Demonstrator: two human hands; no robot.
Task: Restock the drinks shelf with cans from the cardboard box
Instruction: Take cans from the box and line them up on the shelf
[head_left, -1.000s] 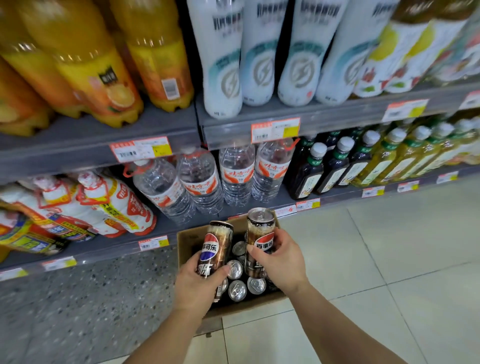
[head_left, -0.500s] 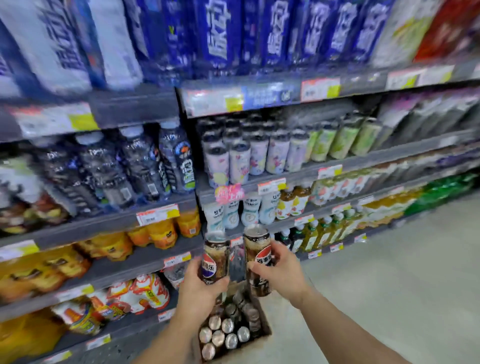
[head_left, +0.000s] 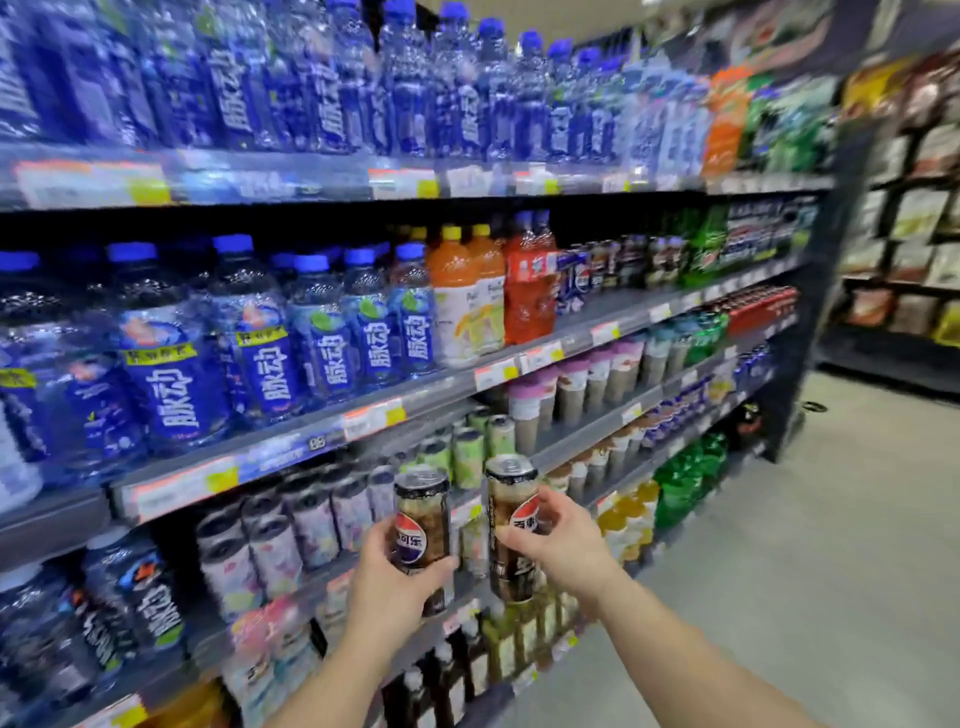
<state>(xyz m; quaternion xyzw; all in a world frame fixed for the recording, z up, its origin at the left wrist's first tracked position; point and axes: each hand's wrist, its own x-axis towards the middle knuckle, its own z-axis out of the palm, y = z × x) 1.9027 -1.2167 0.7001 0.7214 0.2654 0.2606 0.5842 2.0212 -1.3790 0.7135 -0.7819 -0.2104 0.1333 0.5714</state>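
My left hand grips a tall brown cola can with a red, white and blue round logo. My right hand grips a second can of the same kind. Both cans stand upright, side by side, held in front of the lower middle shelves. A row of dark and blue cola cans stands on the upper middle shelf, to the right of the orange bottles. The cardboard box is out of view.
Blue-labelled water bottles fill the upper shelves at left. Orange bottles, green bottles and cup drinks line the shelves rightwards. The pale tiled aisle floor runs to the right, with another rack behind.
Both hands lifted the two cans up from the box, and my view rose from the floor-level shelves to the upper shelves. The box dropped out of sight.
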